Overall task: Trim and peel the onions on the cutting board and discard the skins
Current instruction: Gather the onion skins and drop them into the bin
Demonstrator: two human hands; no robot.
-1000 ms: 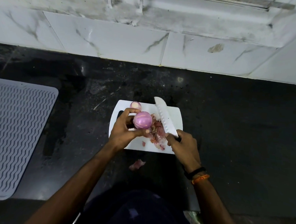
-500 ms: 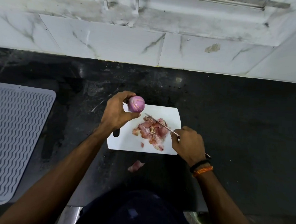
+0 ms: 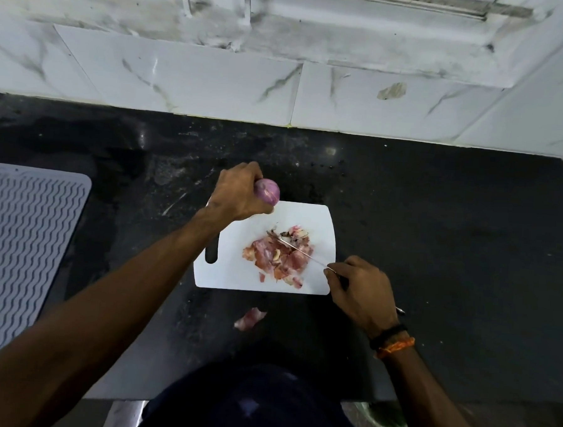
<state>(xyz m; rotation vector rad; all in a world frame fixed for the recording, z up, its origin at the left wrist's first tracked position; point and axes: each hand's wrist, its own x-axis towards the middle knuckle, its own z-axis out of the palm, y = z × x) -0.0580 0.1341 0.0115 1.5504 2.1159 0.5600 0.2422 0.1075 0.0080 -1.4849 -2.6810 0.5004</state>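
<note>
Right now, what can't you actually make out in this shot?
- Head view: the onion is mostly covered by the left hand, so any leftover skin is hidden.
- Head view: the knife is edge-on, a thin line; its handle is buried in the right hand.
- Head view: the skins are motion-blurred; single pieces cannot be counted.

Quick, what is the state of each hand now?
Left hand: grips the round peeled purple onion.
Right hand: grips the thin metal knife by its handle.
</note>
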